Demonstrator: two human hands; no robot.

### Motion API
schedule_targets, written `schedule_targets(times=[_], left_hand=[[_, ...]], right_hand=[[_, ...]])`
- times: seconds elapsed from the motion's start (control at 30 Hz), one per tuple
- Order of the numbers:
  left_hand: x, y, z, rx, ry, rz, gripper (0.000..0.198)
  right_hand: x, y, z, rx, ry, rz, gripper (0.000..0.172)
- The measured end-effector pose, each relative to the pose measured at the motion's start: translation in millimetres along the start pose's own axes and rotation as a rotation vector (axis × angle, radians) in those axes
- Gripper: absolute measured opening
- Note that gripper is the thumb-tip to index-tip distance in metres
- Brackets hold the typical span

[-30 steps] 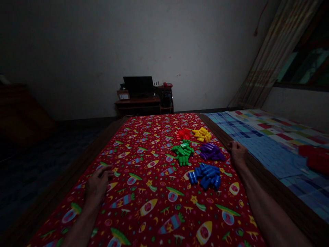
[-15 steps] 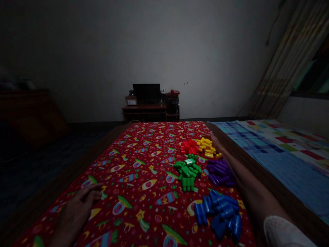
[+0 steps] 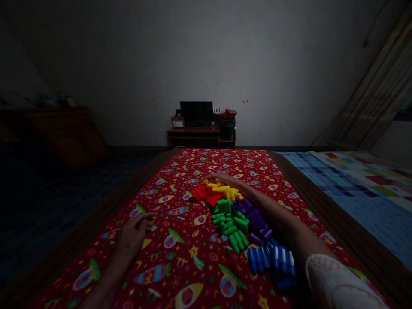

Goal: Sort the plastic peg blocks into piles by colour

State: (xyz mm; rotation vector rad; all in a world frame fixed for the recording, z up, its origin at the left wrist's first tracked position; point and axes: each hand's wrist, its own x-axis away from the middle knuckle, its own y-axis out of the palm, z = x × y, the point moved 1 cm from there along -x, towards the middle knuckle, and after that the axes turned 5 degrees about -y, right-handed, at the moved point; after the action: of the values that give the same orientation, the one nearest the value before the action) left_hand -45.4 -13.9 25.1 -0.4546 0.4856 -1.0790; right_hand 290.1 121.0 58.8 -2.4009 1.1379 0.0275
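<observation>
The right hand [image 3: 225, 179], grip open, cupped behind the yellow blocks [image 3: 223, 189], forearm [image 3: 280, 221] against the purple blocks [image 3: 254, 216] on the red sheet [image 3: 180, 171], seemingly mid-rake. Dragging them nearer would need the forearm kept low. The left hand [image 3: 131, 236] lay flat, empty.

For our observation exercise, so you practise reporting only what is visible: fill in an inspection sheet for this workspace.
Surface: red rocket-print cloth, wood edge on both sides.
Job's things: red pieces, yellow pieces, green pieces, purple pieces and blue pieces, crowded together.
Clutter: nothing seen.
Hands: left hand flat on the cloth, apart from the pieces; right hand open, curled behind the yellow pieces.
Cables: nothing seen.
Surroundings: desk with monitor; checked sheet, curtain.
</observation>
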Motion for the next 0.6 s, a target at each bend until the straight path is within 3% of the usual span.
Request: schedule_targets(times=[0.17,0.23,0.3,0.37,0.47,0.53,0.6], left_hand=[[2,2.5,1,0.002,0.005,0.01,0.029],[1,4.3,-3,0.015,-0.022,0.029,0.03],[-1,5.4,-7,0.016,-0.019,0.052,0.031],[-1,5.8,-9,-0.009,0.036,0.092,0.031],[-1,8.7,-6,-0.075,0.165,0.162,0.031],[2,15.8,0,-0.087,0.239,0.146,0.034],[6,27.2,9,-0.073,0.284,0.068,0.039]], right_hand=[[-49,49,-36,-0.091,-0.034,-0.255,0.059],[-46,52,-56,-0.129,-0.071,-0.213,0.066],[-23,38,-73,-0.132,-0.105,-0.048,0.072],[22,13,-79,-0.078,-0.076,0.184,0.074],[123,-16,-65,0.06,0.045,0.486,0.075],[196,-16,-46,0.235,0.127,0.651,0.072],[252,2,-28,0.374,0.199,0.684,0.065]])
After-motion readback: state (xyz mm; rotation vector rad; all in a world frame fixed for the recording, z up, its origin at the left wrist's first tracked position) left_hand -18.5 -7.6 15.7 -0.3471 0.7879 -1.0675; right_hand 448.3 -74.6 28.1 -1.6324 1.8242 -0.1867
